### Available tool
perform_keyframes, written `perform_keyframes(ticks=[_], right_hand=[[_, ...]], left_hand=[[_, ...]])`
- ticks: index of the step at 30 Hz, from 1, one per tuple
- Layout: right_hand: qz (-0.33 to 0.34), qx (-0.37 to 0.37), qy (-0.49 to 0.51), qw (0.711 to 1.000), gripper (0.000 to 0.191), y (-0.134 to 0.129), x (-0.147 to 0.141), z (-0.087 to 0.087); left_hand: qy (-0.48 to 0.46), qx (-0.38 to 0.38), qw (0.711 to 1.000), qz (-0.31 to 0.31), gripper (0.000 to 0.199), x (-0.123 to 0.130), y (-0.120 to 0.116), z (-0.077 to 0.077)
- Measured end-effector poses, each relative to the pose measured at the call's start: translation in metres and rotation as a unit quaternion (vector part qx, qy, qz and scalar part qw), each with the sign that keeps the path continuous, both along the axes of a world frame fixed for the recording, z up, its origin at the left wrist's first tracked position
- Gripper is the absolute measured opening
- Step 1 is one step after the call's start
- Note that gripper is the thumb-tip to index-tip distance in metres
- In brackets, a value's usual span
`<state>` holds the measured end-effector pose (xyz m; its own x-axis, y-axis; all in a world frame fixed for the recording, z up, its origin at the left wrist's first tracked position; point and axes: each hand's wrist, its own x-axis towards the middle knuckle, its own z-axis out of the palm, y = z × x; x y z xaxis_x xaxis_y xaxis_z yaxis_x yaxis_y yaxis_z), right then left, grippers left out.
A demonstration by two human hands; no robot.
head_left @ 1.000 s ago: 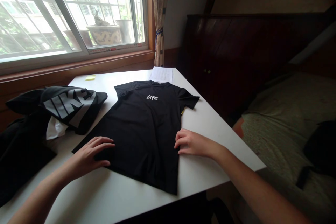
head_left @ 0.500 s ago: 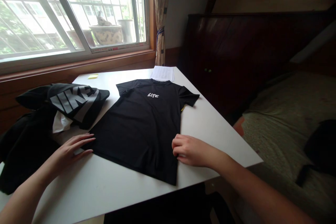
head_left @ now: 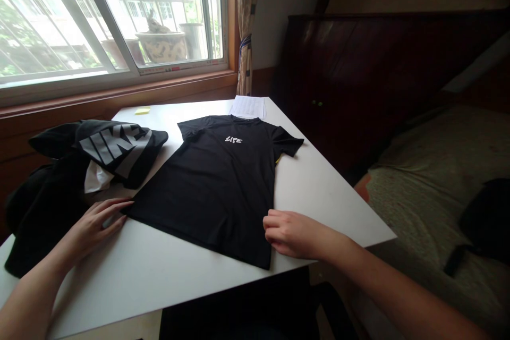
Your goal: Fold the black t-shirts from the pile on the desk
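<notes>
A black short-sleeved T-shirt (head_left: pixel 211 180) lies spread face up, with small white lettering on its chest and its hem toward me. At the hem's left corner, my left hand (head_left: pixel 93 223) has its fairly straight fingers and thumb closed about the fabric's tip. My right hand (head_left: pixel 289 231) is curled closed on the shirt's right side edge, a little above the hem corner. Its fingertips are tucked out of sight. Soft wrinkles run through the lower right of the shirt.
The shirt rests on a white table (head_left: pixel 139 276). A heap of black clothing (head_left: pixel 56 202) with large grey letters lies at left. Paper sheets (head_left: pixel 249 106) and a yellow note (head_left: pixel 142 110) are at the back. A dark chair (head_left: pixel 239 308) stands at the front edge.
My left hand has shifted left to the shirt's corner, and the hem wrinkles look smoother. My right hand stays at the side edge. The view has shifted slightly.
</notes>
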<state>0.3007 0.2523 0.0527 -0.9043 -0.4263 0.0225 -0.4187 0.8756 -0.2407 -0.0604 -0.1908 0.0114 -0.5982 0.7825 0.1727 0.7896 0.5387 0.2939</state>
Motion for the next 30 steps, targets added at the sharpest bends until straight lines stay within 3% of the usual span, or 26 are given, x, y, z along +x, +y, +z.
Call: perform_keyframes(ticks=[5, 10, 16, 23, 30], right_hand=[[0.002, -0.005, 0.012, 1.000, 0.014, 0.001, 0.007, -0.003], [0.023, -0.017, 0.037, 0.999, 0.018, 0.000, 0.009, -0.005], [0.039, -0.020, 0.023, 0.999, 0.009, -0.009, 0.003, 0.000], [0.051, 0.040, -0.003, 0.998, 0.013, -0.017, 0.005, 0.005], [0.038, 0.096, 0.015, 0.995, 0.019, -0.023, 0.010, 0.006]], left_hand=[[-0.001, 0.033, 0.999, 0.010, 0.037, -0.004, 0.001, -0.003], [-0.044, 0.065, 0.995, 0.059, 0.046, 0.009, 0.011, 0.004], [-0.052, 0.055, 0.993, 0.087, 0.043, 0.016, 0.014, 0.006], [0.001, 0.054, 0.991, 0.125, 0.036, 0.016, 0.015, 0.001], [0.031, 0.053, 0.990, 0.126, 0.032, 0.020, 0.016, 0.000]])
